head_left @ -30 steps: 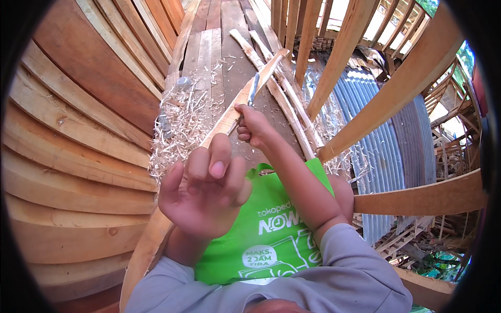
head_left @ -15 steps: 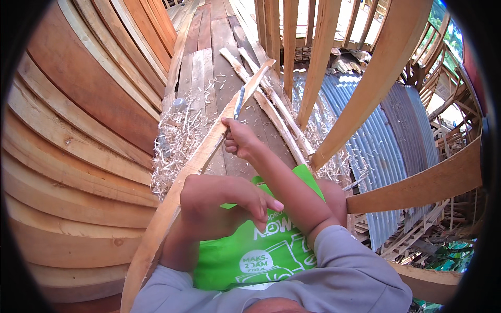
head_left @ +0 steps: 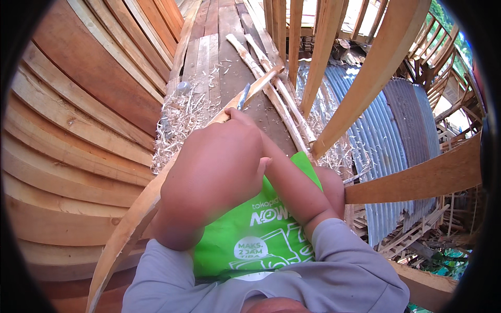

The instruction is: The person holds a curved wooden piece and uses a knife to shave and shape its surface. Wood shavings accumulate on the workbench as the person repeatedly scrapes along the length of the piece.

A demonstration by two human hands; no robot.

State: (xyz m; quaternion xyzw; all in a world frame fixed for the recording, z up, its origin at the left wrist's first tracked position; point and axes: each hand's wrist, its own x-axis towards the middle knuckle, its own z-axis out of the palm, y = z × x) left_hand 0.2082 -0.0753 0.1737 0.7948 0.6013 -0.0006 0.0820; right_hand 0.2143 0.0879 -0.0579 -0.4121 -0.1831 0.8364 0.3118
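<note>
My right hand (head_left: 240, 116) is closed around a knife, whose grey-blue blade (head_left: 243, 97) points up and away along a long pale plank (head_left: 129, 221). The plank runs diagonally from beside my left arm to the far sticks. My left arm is bent and raised across the plank's middle. My left hand (head_left: 258, 163) hangs by my right forearm; only a fingertip shows past the arm, and its other fingers are hidden. Over my lap lies a green printed bag or sheet (head_left: 213, 250).
Tall boards (head_left: 68, 180) stack along the left. Curly wood shavings (head_left: 180, 117) and a small clear container (head_left: 183, 87) lie on the plank floor (head_left: 229, 70). Two stripped sticks (head_left: 271, 91) lie ahead. Upright slats (head_left: 360, 99) stand right, before corrugated metal sheets (head_left: 378, 151).
My left arm has risen and moved forward, covering much of the plank and hiding most of my left hand. My right hand with the knife has shifted slightly forward. The plank's near end has swung left.
</note>
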